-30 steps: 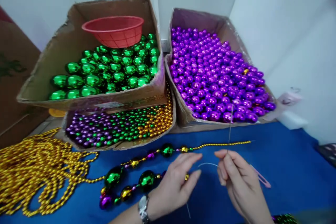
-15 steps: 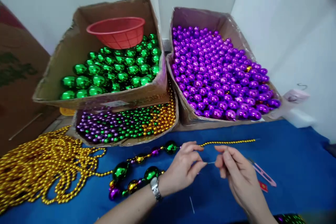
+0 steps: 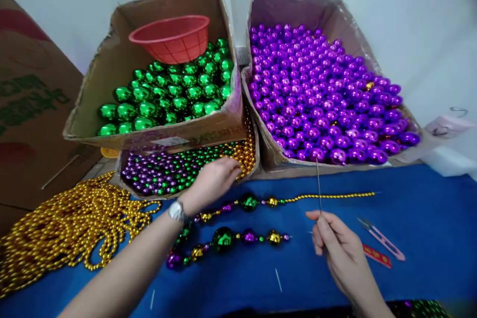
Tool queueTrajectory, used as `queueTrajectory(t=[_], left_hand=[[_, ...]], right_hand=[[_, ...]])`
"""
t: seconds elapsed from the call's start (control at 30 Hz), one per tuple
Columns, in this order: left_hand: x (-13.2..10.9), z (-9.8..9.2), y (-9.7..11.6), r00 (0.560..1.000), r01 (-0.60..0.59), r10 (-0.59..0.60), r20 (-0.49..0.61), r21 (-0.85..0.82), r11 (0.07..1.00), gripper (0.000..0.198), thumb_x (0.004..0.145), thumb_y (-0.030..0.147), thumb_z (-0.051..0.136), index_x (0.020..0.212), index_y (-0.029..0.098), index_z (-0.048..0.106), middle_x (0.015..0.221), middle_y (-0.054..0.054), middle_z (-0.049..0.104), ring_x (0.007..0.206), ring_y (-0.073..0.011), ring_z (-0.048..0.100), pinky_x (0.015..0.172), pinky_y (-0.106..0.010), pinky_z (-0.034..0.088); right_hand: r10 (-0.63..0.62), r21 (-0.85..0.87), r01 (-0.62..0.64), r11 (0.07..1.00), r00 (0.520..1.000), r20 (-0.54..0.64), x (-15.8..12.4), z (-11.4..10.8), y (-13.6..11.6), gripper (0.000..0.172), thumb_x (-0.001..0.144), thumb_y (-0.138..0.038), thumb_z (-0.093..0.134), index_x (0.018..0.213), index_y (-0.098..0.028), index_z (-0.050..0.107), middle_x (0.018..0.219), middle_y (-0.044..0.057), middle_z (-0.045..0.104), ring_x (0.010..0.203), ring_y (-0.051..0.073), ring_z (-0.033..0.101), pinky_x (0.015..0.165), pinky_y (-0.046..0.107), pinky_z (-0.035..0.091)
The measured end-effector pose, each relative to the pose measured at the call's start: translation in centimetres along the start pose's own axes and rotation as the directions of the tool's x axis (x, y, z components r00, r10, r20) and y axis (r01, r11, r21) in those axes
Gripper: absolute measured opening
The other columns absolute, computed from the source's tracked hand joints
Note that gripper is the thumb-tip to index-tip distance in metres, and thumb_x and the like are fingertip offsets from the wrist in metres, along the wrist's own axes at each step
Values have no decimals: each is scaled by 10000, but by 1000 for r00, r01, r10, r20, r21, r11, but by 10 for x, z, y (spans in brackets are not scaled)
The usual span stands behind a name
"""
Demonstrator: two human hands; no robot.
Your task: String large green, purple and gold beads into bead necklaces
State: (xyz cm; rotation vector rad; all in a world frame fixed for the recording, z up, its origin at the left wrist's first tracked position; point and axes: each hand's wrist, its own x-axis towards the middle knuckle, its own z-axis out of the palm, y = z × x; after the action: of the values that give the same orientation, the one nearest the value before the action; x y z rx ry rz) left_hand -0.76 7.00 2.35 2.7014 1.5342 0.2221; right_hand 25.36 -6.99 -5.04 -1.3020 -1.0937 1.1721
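My left hand (image 3: 216, 179), with a watch on its wrist, reaches over the right front part of the low box (image 3: 151, 195) of small beads, beside the gold beads (image 3: 244, 159). Its fingers are bent together, and what they pinch is hidden. Upright in my right hand (image 3: 335, 238) stands a long thin needle (image 3: 319, 186), gripped between thumb and fingers. Between the hands a bead strand (image 3: 223, 239) of green, gold and purple balls lies looped on the blue cloth. Its lower end stops short of my right hand; its upper end runs into a row of small gold beads (image 3: 328, 196).
Behind stand a box of large green balls (image 3: 145, 109) with a red basket (image 3: 175, 42) and a box of purple balls (image 3: 316, 99). Gold bead chains (image 3: 74, 228) pile up at left. Pink thread snips (image 3: 385, 242) and a red strip (image 3: 376, 256) lie at right.
My left hand has moved away from my right hand, up and left to the small-bead box. The needle in my right hand now points upward. The view has shifted slightly.
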Motion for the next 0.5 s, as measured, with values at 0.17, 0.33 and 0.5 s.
queueTrajectory(t=[0.17,0.33,0.5], left_hand=[[33,19,-40,993,39,-48,112,84,996,227,874,289,470,881,145,646,843,-135,667,755,-262,648,663,-329,469],[27,-3,-20,997,-9,0,82,107,994,251,902,322,431,866,176,632,822,-88,670,735,-224,640,651,-294,456],[0,-74,9,980,-179,164,-115,-141,974,208,918,311,460,963,199,630,871,-21,681,777,-137,633,701,-225,458]], right_hand=[[-83,-93,77,993,994,-66,-3,-5,-3,300,935,-435,476,1023,-183,614,594,-27,482,528,119,485,525,241,401],[-31,-126,17,992,994,-109,-7,-14,-5,330,929,-460,470,1059,-190,606,619,-22,485,556,127,496,547,238,426],[89,-117,-104,988,988,-126,-2,-3,11,476,848,-591,511,1011,-169,659,559,-10,500,510,143,506,496,235,422]])
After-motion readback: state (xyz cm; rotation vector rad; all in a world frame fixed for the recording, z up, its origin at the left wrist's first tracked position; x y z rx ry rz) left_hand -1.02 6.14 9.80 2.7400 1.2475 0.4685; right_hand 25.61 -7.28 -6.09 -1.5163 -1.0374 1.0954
